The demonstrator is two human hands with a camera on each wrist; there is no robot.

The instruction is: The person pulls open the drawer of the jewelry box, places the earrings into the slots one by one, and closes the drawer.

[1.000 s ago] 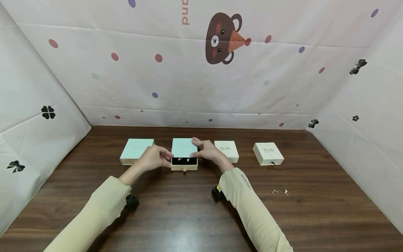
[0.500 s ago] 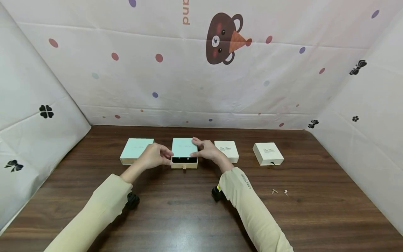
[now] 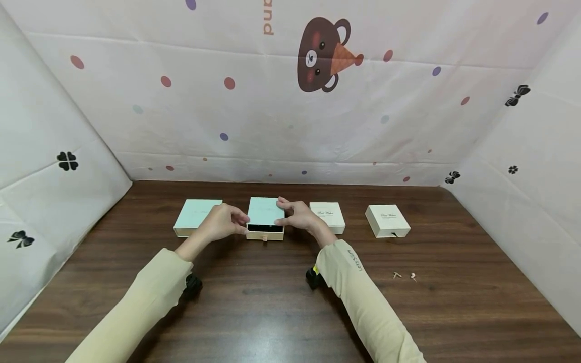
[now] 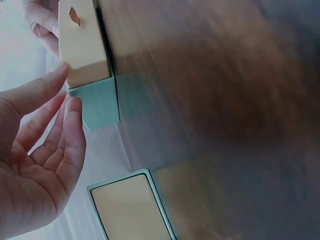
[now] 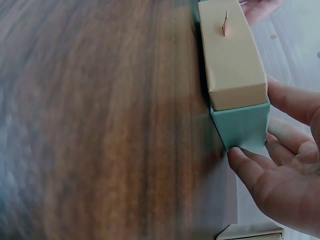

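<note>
A jewelry box (image 3: pixel 265 209) with a pale teal sleeve and a cream drawer (image 3: pixel 265 235) stands between both hands. The drawer sticks out a little at the front, showing a strip of black lining and a small ribbon tab (image 5: pixel 225 27). At the box's left front corner is my left hand (image 3: pixel 221 222); its thumb touches the drawer's edge and its fingertips meet the sleeve's side (image 4: pixel 102 105). My right hand (image 3: pixel 298 216) grips the sleeve from the right, thumb near the front, fingers farther back. The right wrist view shows those fingertips at the sleeve's side (image 5: pixel 245 125).
Left of the held box lies another teal box (image 3: pixel 192 214), partly behind the left hand. A cream box (image 3: pixel 329 214) sits close behind the right wrist, and a second cream box (image 3: pixel 388 219) farther right. Two small earring-like pieces (image 3: pixel 397 275) lie on the wooden table (image 3: pixel 254 312).
The drawer has slid back into the sleeve; two small studs seen on its black lining are now covered. My left hand moved slightly away from me with it, while the right stayed in place.
</note>
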